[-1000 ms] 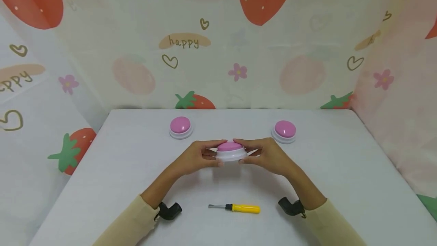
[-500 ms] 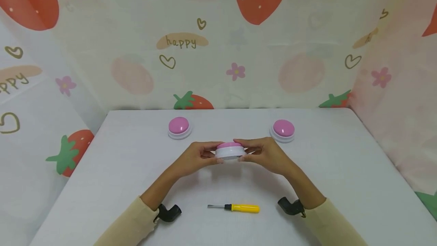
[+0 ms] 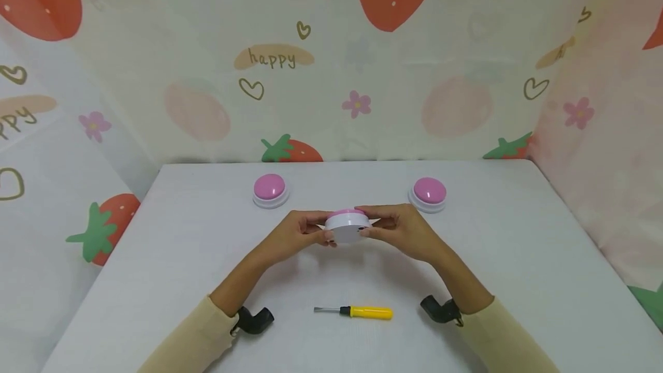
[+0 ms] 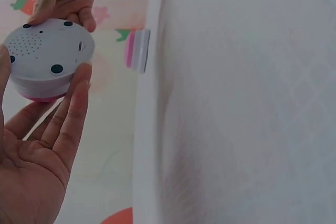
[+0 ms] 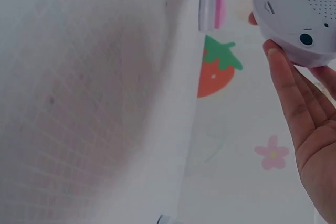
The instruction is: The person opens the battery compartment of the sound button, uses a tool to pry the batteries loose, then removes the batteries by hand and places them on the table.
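Observation:
Both hands hold a round push button (image 3: 346,230) with a pink top and white base above the table, its underside tipped toward me. My left hand (image 3: 295,236) grips its left edge, thumb low and fingers at the top. My right hand (image 3: 401,230) grips the opposite edge in the same way. In the left wrist view the button's underside (image 4: 52,51) shows dark round feet, a patch of small holes and a slot. Nearer to me on the white table lies a flat-blade screwdriver (image 3: 357,312) with a yellow handle, its tip pointing left.
Two more pink-topped buttons stand toward the back of the table (image 3: 207,235): the left button (image 3: 270,190) and the right button (image 3: 428,194). A strawberry-print cloth (image 3: 393,131) hangs behind the table and along both sides. Black wrist cameras sit at both cuffs.
The held button has tilted: its pink top has turned away and its white underside now faces me. Both hands keep their grip. The screwdriver and the other two buttons stay put.

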### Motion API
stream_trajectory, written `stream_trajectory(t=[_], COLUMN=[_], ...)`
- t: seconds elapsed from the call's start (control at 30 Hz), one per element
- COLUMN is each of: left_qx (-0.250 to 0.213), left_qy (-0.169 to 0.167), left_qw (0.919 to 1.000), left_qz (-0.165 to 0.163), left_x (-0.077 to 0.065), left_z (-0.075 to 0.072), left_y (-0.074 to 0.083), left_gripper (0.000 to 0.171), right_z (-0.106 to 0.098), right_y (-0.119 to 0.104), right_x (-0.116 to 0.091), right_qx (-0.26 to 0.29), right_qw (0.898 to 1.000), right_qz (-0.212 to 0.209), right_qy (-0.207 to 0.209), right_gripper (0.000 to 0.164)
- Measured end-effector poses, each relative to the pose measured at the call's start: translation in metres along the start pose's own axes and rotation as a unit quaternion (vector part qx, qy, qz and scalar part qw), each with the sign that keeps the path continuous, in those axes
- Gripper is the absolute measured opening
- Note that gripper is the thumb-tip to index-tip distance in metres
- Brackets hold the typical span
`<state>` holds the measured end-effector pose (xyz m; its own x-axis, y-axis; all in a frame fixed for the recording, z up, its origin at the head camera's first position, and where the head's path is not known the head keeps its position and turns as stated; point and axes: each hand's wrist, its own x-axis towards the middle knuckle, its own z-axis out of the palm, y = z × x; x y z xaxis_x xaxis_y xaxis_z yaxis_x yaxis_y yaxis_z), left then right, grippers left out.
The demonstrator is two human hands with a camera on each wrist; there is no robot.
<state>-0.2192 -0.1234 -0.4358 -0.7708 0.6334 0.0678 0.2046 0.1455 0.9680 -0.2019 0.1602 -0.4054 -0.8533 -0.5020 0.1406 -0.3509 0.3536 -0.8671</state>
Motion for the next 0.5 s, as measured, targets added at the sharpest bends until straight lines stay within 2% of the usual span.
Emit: stream_trajectory(t=[0.27,0.5], left_qx=[-0.008,0.011], left_qy=[0.002,0.014], left_qw=[1.0000,0.9998], left_qz=[0.002,-0.011], left_x=[-0.0003,-0.0007], left_z=[-0.0007,-0.0005], left_y=[0.0016,0.0023], left_gripper=[0.045,0.041], right_z=[0.0032,0.0045], right_y=[-0.0013,-0.0028], right_x=[0.0002,0.0021], right_qx=[0.020,0.036], right_qw=[1.000,0.999], right_qz=[0.012,0.008], right_qy=[0.006,-0.002], right_gripper=[0.046,0.047])
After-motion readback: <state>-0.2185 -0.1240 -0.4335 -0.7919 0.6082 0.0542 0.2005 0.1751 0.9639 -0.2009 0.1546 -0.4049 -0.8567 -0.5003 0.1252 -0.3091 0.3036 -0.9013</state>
